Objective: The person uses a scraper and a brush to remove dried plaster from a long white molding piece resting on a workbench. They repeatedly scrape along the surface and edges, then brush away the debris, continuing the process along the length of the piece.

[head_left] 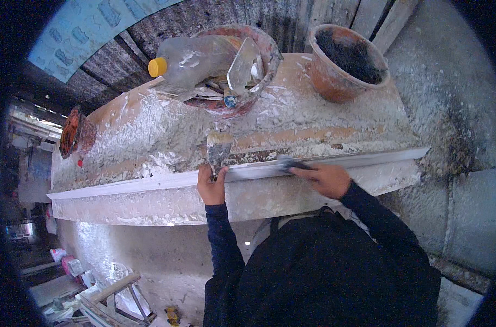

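Observation:
A long white moulding strip [122,188] runs along the front edge of the plaster-crusted workbench [291,122]. My left hand [211,188] is closed at the strip's middle, gripping what looks like a putty knife [219,146]; its wide, plaster-smeared blade points away from me and its handle is hidden. To the right, my right hand [329,180] is wrapped round a dark-handled tool [295,164]. That tool lies against the strip, its tip pointing left. Motion blurs the tip and the strip between my hands, so the tool's exact kind is unclear.
Beyond my hands, a crusted tub [269,46] holds scraps and a clear plastic bottle [196,60] with a yellow cap. An orange-brown bucket [343,65] stands back right, a small reddish container [76,133] far left. A wooden frame [114,289] is at lower left.

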Motion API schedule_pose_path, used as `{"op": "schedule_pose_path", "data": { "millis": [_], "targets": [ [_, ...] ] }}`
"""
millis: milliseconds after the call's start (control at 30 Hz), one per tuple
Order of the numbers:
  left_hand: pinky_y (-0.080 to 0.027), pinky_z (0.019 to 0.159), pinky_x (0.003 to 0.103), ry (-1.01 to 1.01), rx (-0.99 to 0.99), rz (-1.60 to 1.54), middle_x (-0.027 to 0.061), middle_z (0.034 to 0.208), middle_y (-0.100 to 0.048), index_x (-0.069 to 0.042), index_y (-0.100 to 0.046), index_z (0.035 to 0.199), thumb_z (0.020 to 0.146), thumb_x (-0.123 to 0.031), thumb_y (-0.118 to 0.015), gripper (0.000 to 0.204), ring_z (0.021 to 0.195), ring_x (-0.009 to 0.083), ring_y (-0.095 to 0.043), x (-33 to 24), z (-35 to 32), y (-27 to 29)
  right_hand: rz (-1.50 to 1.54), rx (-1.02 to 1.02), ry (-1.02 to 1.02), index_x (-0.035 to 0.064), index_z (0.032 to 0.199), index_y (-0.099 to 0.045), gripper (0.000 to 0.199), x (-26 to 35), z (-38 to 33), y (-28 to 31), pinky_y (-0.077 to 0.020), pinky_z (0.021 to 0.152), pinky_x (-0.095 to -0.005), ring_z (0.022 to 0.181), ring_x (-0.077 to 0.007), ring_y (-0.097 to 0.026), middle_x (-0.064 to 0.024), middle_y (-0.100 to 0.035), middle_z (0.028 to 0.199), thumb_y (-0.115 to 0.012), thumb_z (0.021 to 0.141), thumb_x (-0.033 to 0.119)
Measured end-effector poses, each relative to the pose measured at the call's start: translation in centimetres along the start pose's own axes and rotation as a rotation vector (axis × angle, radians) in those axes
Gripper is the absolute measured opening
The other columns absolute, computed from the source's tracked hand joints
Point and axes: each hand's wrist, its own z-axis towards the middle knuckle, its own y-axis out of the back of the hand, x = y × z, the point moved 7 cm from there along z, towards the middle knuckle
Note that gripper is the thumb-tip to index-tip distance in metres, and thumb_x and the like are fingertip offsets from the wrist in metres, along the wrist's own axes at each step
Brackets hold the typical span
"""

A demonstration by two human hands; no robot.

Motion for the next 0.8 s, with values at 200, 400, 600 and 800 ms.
{"op": "schedule_pose_path", "data": {
  "millis": [200, 400, 600, 800],
  "targets": [
    [-0.043, 0.072, 0.027, 0.17, 0.062, 0.007, 0.012, 0.085, -0.056, 0.006, -0.056, 0.085, 0.066, -0.012, -0.077, 0.034, 0.078, 0.022, -0.054, 1.1, -0.3, -0.2, 0.031, 0.093, -0.264, 0.0307, 0.129, -0.043, 0.044, -10.6, -8.6, 2.8, -0.0474, 0.07, -0.0387, 0.08, -0.0304, -0.06, -0.0129, -0.061, 0.09, -0.048, 0.085, 0.022],
    [-0.042, 0.069, 0.027, 0.09, 0.065, -0.092, 0.0117, 0.082, -0.055, 0.004, -0.057, 0.086, 0.068, -0.009, -0.074, 0.029, 0.075, 0.0222, -0.053, 0.3, -0.1, -0.4, 0.181, 0.071, -0.066, 0.0319, 0.126, -0.046, 0.039, -11.4, -6.6, 4.4, -0.0466, 0.073, -0.0392, 0.082, -0.0324, -0.06, -0.0141, -0.062, 0.098, -0.048, 0.088, 0.03],
    [-0.042, 0.068, 0.027, 0.09, 0.051, 0.042, 0.0114, 0.079, -0.054, 0.005, -0.056, 0.084, 0.068, -0.011, -0.075, 0.03, 0.073, 0.0217, -0.052, 0.0, -0.1, 0.0, 0.251, 0.417, -0.018, 0.0353, 0.126, -0.045, 0.038, -9.9, -1.6, 3.9, -0.0444, 0.081, -0.0377, 0.091, -0.032, -0.058, -0.0114, -0.06, 0.11, -0.048, 0.088, 0.035],
    [-0.041, 0.067, 0.025, 0.098, 0.038, -0.056, 0.0092, 0.078, -0.051, 0.005, -0.053, 0.081, 0.068, -0.01, -0.075, 0.029, 0.071, 0.0198, -0.049, -0.5, -0.2, -0.1, 0.353, 0.528, 0.153, 0.0297, 0.126, -0.046, 0.038, -6.1, 3.3, 2.6, -0.0419, 0.086, -0.0331, 0.098, -0.0264, -0.057, -0.0115, -0.058, 0.113, -0.049, 0.088, 0.036]
  ]
}}
